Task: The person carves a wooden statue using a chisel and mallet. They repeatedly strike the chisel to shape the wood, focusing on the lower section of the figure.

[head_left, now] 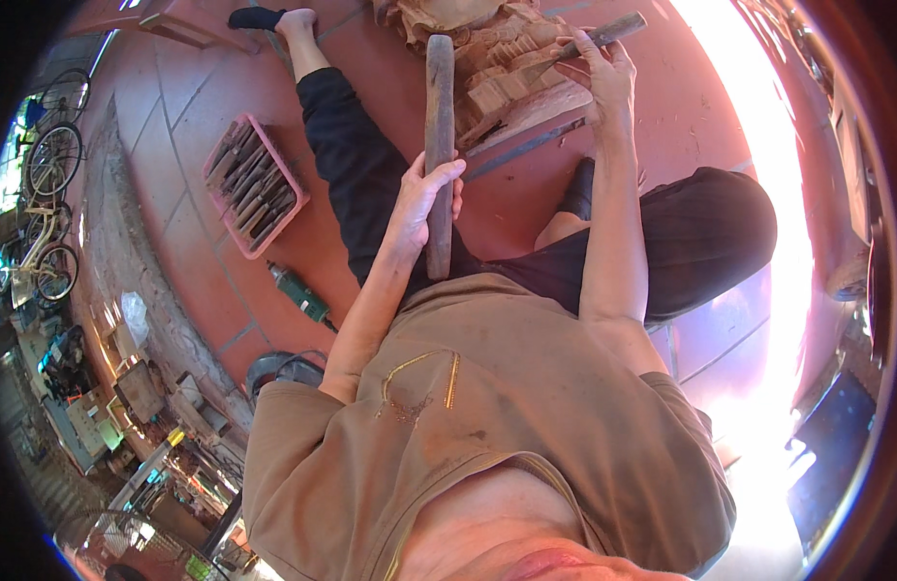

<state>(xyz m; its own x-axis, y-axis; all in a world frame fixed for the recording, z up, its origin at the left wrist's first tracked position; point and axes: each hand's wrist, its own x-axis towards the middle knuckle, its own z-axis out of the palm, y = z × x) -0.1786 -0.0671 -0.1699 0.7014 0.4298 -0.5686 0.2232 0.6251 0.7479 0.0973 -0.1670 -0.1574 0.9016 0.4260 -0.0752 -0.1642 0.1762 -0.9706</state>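
Observation:
My left hand point(425, 201) is closed around a long wooden mallet point(440, 116), a plain worn club held upright in the picture with its lower end near my lap. My right hand point(603, 79) grips a chisel point(618, 29) by its wooden handle, which sticks out past the fingers to the upper right. The chisel's blade slants down to the left onto a carved wooden piece point(502, 82), on its stepped, cut surface. Part of that carving runs out of view at the top. The mallet is apart from the chisel.
A pink tray point(298, 201) full of wooden-handled tools lies on the red tiled floor point(177, 208) at left. Near it is a green power tool point(298, 293). My legs spread around the work. Bicycles point(56, 160) and clutter line the far left; strong sunlight falls at right.

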